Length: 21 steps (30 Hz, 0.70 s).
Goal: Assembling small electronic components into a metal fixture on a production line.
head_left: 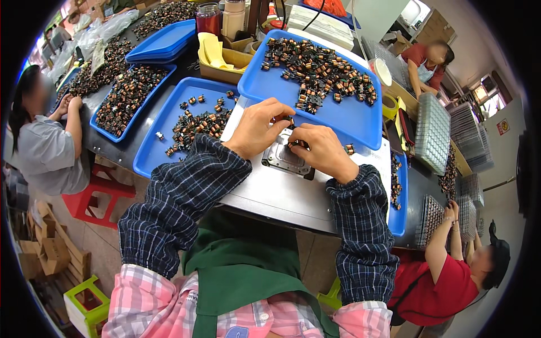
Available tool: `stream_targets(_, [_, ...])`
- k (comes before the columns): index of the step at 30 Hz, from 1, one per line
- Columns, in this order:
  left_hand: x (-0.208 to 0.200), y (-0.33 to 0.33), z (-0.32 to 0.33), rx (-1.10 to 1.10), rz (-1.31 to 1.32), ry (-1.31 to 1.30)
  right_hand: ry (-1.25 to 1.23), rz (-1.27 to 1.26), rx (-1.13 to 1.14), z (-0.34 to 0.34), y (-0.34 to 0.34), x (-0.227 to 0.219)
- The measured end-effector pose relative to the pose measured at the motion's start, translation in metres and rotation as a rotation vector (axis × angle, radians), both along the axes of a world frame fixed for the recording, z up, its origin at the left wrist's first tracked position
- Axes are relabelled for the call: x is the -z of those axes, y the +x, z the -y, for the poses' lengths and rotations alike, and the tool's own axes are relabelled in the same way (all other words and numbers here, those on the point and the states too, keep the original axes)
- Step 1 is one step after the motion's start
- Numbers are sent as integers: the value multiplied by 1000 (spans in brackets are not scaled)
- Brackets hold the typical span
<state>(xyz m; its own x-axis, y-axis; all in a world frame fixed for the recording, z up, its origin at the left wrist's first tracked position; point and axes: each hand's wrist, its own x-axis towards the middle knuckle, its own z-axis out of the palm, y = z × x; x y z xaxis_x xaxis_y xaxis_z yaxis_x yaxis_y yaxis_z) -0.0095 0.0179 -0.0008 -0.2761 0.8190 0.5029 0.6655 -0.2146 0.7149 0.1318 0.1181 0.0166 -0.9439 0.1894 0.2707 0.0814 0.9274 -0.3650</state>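
Left to right, we get: blue coil tray (151, 151), center-left of frame. Left hand (260, 128), mid-frame, pinching a copper-wound coil (285, 120) at its fingertips, above the metal fixture (279, 156). Steel plate (270, 194) runs from the fixture down to its front edge, lower center, giving us room. Right hand (326, 149) pinching a dark part (298, 145), mostly covered, over the fixture; upper tray's rim (360, 145) just beside it.
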Motion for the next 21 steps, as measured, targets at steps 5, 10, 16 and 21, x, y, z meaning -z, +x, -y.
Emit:
stream_targets(5, [2,-1,1,-17,-60,26,-121,40,-48,-4,0,2])
stream_targets(10, [2,1,1,-22,-89,4,-4,-2,-16,0,0,3])
stream_targets(16, [4,-1,4,-17,-48,-5,-122,7,-40,0,-3,6])
stream_targets(21, [2,2,3,-11,-69,-21,-121,-8,-22,-2,0,4])
